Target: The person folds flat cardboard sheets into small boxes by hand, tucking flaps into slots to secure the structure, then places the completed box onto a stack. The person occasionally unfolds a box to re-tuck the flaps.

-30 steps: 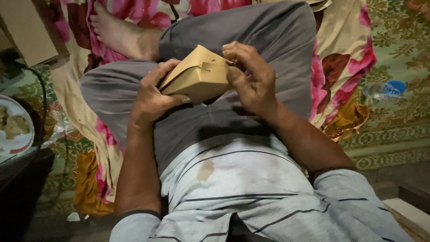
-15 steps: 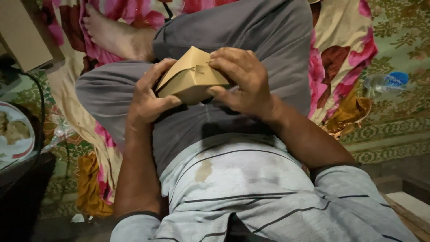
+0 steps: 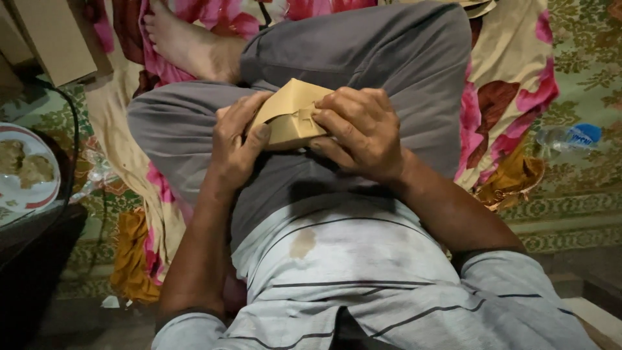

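Observation:
A small tan paper box (image 3: pixel 289 116) rests on my lap, over grey trousers. My left hand (image 3: pixel 234 144) grips its left side, thumb pressed on the front face. My right hand (image 3: pixel 357 131) covers its right side and top, fingers curled over a folded flap. Both hands hold the box between them. Much of the box is hidden under my fingers.
I sit cross-legged on a floral pink and cream cloth (image 3: pixel 505 97), bare foot (image 3: pixel 184 39) at top left. A plate with food (image 3: pixel 24 172) lies at the left. A plastic bottle (image 3: pixel 570 137) lies on the patterned mat at right. A cardboard piece (image 3: pixel 55 39) leans at top left.
The box has turned in my hands and come closer to my body. My right hand has slid further over its top, covering more of it.

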